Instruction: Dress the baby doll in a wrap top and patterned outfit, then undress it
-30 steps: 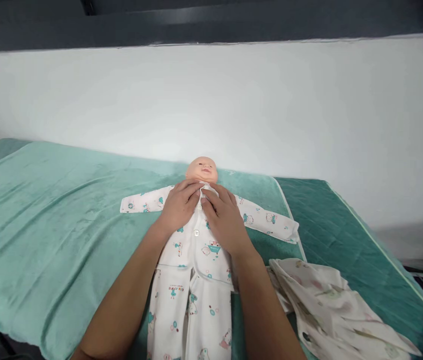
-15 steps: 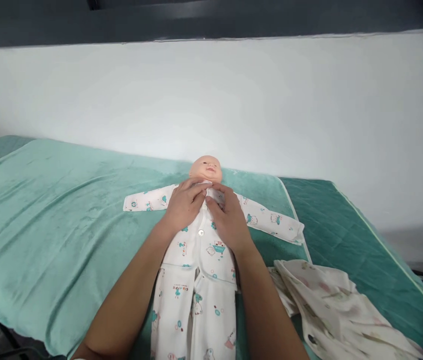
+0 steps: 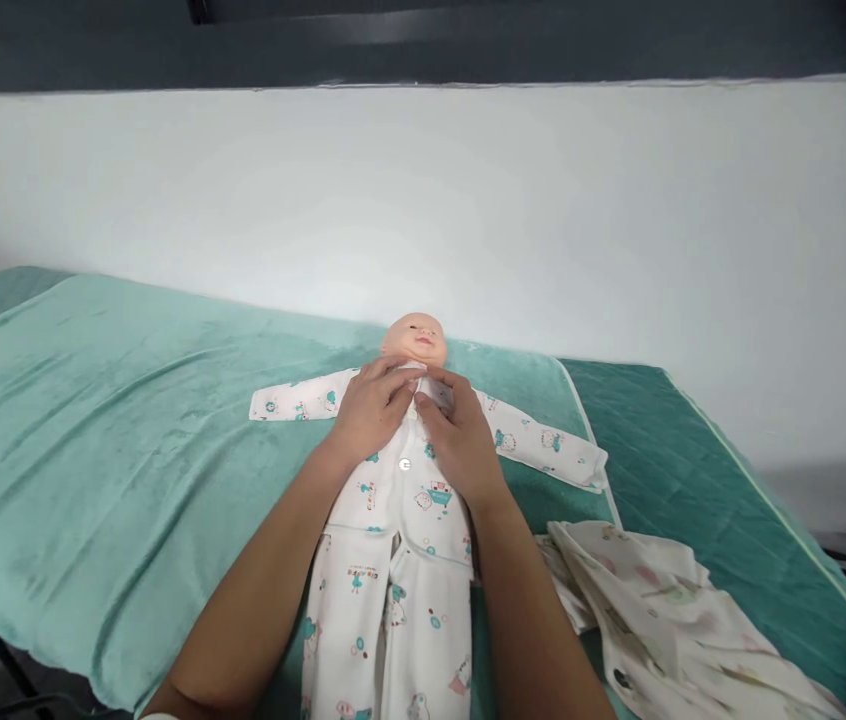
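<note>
A baby doll (image 3: 415, 338) lies on its back, its head toward the wall. It wears a white printed jacket (image 3: 434, 500) with long sleeves spread to both sides and matching trousers (image 3: 427, 630). My left hand (image 3: 372, 405) and my right hand (image 3: 459, 430) meet at the top of the jacket front, just below the doll's neck. The fingers of both are pinched on the jacket's front edges near the collar. A round button (image 3: 404, 464) shows on the chest below my hands. What lies beneath my fingertips is hidden.
A light green blanket (image 3: 130, 420) covers the bed, over a darker green quilted cover (image 3: 663, 450) at the right. A crumpled pale printed garment (image 3: 678, 620) lies to the right of my right forearm. Behind stands a white wall (image 3: 468, 200).
The view has shifted very slightly. Both hands stay at the jacket's collar, with hardly any visible movement.
</note>
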A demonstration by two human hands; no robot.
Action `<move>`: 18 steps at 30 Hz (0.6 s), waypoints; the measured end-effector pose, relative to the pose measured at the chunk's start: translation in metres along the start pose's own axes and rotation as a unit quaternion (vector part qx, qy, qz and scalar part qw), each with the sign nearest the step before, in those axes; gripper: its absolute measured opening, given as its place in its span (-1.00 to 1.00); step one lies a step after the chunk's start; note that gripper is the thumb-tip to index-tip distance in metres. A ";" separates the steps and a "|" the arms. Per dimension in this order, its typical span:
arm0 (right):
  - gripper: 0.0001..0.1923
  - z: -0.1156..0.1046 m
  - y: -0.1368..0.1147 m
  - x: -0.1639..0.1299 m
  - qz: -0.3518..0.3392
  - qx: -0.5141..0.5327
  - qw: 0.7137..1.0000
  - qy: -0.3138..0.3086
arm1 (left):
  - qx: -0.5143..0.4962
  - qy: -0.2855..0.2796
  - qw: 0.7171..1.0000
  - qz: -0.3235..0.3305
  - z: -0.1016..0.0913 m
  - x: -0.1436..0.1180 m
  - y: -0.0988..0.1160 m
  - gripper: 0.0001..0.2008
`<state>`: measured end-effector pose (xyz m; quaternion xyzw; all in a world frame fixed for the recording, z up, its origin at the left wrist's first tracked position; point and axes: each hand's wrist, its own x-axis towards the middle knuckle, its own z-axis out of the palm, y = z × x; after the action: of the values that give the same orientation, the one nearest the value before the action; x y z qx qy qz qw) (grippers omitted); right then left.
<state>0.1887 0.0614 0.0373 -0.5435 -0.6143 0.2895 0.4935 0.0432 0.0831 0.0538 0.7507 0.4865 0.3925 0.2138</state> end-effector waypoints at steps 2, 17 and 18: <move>-0.57 0.000 0.001 0.000 0.002 -0.010 1.000 -0.004 | -0.005 0.014 1.000 -0.004 0.001 0.001 -0.001 -0.72; -0.59 -0.002 -0.003 0.000 -0.047 -0.030 0.998 -0.022 | 0.007 -0.015 1.000 -0.001 0.001 0.000 -0.001 -0.70; -0.58 -0.002 -0.002 0.000 -0.036 -0.018 0.999 -0.018 | -0.006 -0.005 1.000 0.000 0.001 0.001 0.000 -0.72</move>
<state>0.1894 0.0602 0.0400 -0.5249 -0.6471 0.2698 0.4826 0.0438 0.0838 0.0536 0.7510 0.4833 0.3919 0.2210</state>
